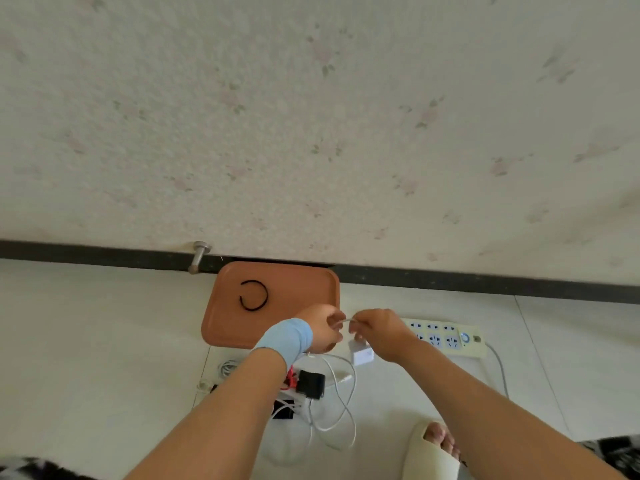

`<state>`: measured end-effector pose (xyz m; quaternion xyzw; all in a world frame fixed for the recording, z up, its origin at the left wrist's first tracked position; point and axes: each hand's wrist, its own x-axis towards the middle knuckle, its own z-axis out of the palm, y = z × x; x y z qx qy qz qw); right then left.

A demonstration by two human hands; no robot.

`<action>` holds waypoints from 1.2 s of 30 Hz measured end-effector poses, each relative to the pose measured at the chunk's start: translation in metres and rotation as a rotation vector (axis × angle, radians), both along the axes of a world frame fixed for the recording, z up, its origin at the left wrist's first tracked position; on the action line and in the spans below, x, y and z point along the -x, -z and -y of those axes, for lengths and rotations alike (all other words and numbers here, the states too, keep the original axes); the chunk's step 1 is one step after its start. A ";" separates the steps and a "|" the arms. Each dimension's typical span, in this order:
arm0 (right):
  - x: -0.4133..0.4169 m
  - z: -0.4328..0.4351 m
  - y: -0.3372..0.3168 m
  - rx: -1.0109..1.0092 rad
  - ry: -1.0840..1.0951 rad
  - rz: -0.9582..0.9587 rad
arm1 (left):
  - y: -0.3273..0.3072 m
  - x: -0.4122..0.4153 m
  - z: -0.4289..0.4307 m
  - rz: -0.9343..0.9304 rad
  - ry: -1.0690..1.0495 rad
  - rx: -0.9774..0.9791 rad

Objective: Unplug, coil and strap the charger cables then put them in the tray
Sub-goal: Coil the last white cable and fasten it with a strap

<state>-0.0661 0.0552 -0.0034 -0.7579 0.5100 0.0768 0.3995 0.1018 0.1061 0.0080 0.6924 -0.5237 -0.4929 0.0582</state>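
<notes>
**both hands pinch a white cable just off the tray's near right corner**

a pale tiled floor (86,341) meets a flower-papered wall (311,116) along a dark baseboard (450,278). an orange-brown tray (294,282) lies on the floor with its far edge against the baseboard; in it, left of centre, lies one black strap (254,295) curled into an open ring, and nothing else shows in it.

to the tray's right a cream power strip (446,336) lies flat, its near left end hidden by the right hand (379,330). a foot in a cream slipper (429,455) stands at the lower right.

the left hand (323,329), above a blue wristband (287,339), and the right hand each pinch a thin white cable (348,321), stretched short between them. a white charger block (362,355) sits just under the right hand; whether fingers hold it i cannot tell.

near the tray's near edge lie loose white cable loops (343,410), a black charger block (311,384), a red cable (290,379) and small white coils (227,368), partly hidden by the left forearm.
</notes>
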 end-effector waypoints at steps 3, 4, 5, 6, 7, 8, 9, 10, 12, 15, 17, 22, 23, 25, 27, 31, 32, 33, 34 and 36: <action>-0.001 0.002 -0.030 0.029 0.089 0.162 | -0.021 0.003 -0.001 -0.007 -0.070 -0.013; -0.002 0.002 -0.039 0.052 0.112 0.218 | -0.029 0.003 -0.002 0.003 -0.087 -0.013; -0.003 0.003 -0.050 0.079 0.138 0.278 | -0.038 0.002 -0.003 0.027 -0.085 -0.008; -0.004 0.003 -0.061 0.109 0.160 0.332 | -0.046 -0.001 -0.005 0.065 -0.066 0.004; -0.004 0.003 -0.072 0.137 0.176 0.378 | -0.055 -0.004 -0.007 0.100 -0.048 0.015; -0.005 0.003 -0.084 0.160 0.186 0.418 | -0.064 -0.006 -0.010 0.118 -0.035 0.024; -0.005 0.002 -0.097 0.184 0.187 0.451 | -0.073 -0.008 -0.013 0.107 -0.034 0.037; -0.005 0.001 -0.110 0.207 0.181 0.464 | -0.082 -0.010 -0.016 0.069 -0.054 0.052; -0.004 -0.001 -0.135 0.228 0.174 0.447 | -0.104 -0.008 -0.022 -0.002 -0.122 0.114; 0.001 -0.001 -0.173 0.188 0.184 0.410 | -0.142 -0.001 -0.026 -0.031 -0.234 0.306; 0.004 -0.003 -0.200 0.139 0.179 0.397 | -0.169 0.003 -0.027 -0.120 -0.321 0.401; 0.003 -0.015 -0.259 -0.016 0.034 0.341 | -0.241 0.009 -0.020 -0.564 -0.619 0.453; 0.002 -0.019 -0.268 -0.063 -0.015 0.335 | -0.256 0.010 -0.017 -0.712 -0.691 0.423; -0.001 -0.026 -0.281 -0.128 -0.080 0.360 | -0.284 0.012 -0.010 -0.939 -0.764 0.368; -0.005 -0.029 -0.291 -0.120 -0.088 0.409 | -0.304 0.016 -0.007 -1.065 -0.770 0.338; -0.013 -0.028 -0.305 -0.066 -0.084 0.490 | -0.327 0.019 -0.005 -1.236 -0.798 0.330; -0.015 -0.026 -0.306 -0.059 -0.074 0.507 | -0.330 0.019 -0.004 -1.279 -0.805 0.329; -0.017 -0.026 -0.307 -0.046 -0.070 0.508 | -0.332 0.018 -0.003 -1.308 -0.807 0.332; -0.019 -0.025 -0.309 -0.036 -0.078 0.497 | -0.334 0.018 -0.002 -1.311 -0.800 0.340; -0.024 -0.024 -0.313 -0.038 -0.111 0.481 | -0.337 0.015 -0.002 -1.210 -0.739 0.396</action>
